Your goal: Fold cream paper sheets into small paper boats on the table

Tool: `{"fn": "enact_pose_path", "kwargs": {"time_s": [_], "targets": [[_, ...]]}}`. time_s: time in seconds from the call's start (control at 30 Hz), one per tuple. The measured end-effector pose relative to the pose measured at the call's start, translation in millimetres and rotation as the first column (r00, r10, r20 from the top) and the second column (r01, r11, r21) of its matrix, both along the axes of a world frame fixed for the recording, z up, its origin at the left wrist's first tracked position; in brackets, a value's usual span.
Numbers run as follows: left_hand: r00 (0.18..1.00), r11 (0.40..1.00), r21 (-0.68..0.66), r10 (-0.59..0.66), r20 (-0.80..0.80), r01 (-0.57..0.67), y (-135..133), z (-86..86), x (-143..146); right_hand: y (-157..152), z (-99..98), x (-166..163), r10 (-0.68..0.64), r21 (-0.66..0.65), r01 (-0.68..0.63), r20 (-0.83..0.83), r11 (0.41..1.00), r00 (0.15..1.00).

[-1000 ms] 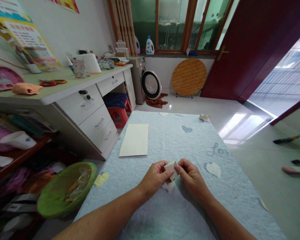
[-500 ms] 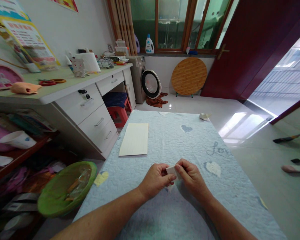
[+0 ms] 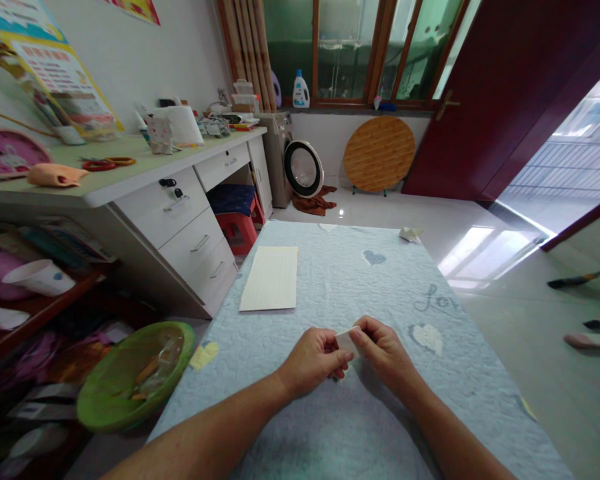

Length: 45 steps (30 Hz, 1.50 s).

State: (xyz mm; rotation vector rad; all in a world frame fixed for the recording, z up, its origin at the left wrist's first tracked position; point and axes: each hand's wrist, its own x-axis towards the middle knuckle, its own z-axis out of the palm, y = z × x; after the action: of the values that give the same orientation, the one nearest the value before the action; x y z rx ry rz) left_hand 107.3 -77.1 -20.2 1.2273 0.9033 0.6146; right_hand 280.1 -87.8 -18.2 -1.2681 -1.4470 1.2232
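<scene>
The long table (image 3: pixel 480 373) is being covered edge to edge by a pale blue quilted cloth (image 3: pixel 370 293) with hearts stitched in, and off its left edge a white desk (image 3: pixel 180 213) with drawers is being seen along the wall. Lower down, just beyond the near left corner of the table, a green basin (image 3: pixel 130 373) is being shown on the floor clutter. Now onto the surface: a cream sheet (image 3: pixel 270 279) is being left flat by the left edge, well apart from the action. Towards the near edge, around the middle, the left hand (image 3: pixel 313 360) and the right hand (image 3: pixel 387 357) are being brought together, fingertips meeting, and the small folded white paper (image 3: pixel 347 339) is being pinched between them, thumbs on top, held just above the cloth. Whether its lower edge is being touched to the cloth cannot be told. A yellow scrap (image 3: pixel 203 355) is being left by the left edge, and a tiny folded paper shape (image 3: pixel 410 233) is being seen at the far right corner.
</scene>
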Motion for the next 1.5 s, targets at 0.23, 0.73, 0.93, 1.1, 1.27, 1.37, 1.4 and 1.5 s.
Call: {"fn": "enact_pose_path", "kwargs": {"time_s": [0.23,0.73,0.93,1.1,1.27,1.37,1.4,1.5], "targets": [[0.99,0.981,0.164,0.119,-0.07,-0.107,4,7.0,-5,1,-2.7,0,0.026,-0.035,-0.024,0.058,0.999,0.998],[0.969,0.934,0.28,0.244,-0.037,-0.224,7,0.2,-6,3,-11.2,-4,-0.06,-0.015,0.062,0.111,0.998,0.992],[0.864,0.796,0.598,0.235,-0.445,0.091,6,1.2,-7,0,-9.1,0,-0.125,0.214,0.011,0.526,0.977,0.842],[0.747,0.678,0.685,0.302,-0.592,0.269,9,-0.3,-9,-2,-9.8,1,-0.095,0.312,-0.147,0.645,0.939,0.758],[0.75,0.578,0.715,0.248,-0.612,0.393,12,-1.7,-14,-1,-9.1,3,-0.042,0.313,-0.229,0.666,0.922,0.745],[0.721,0.495,0.695,0.18,-0.669,0.521,9,0.2,-15,-1,-7.2,5,0.008,0.317,-0.304,0.679,0.898,0.734],[0.71,0.472,0.688,0.168,-0.684,0.551,7,2.0,-16,-1,-6.3,6,0.025,0.317,-0.328,0.683,0.89,0.73],[0.697,0.431,0.675,0.135,-0.704,0.598,3,8.9,-19,-2,-3.8,9,0.06,0.309,-0.362,0.682,0.88,0.729]]}}
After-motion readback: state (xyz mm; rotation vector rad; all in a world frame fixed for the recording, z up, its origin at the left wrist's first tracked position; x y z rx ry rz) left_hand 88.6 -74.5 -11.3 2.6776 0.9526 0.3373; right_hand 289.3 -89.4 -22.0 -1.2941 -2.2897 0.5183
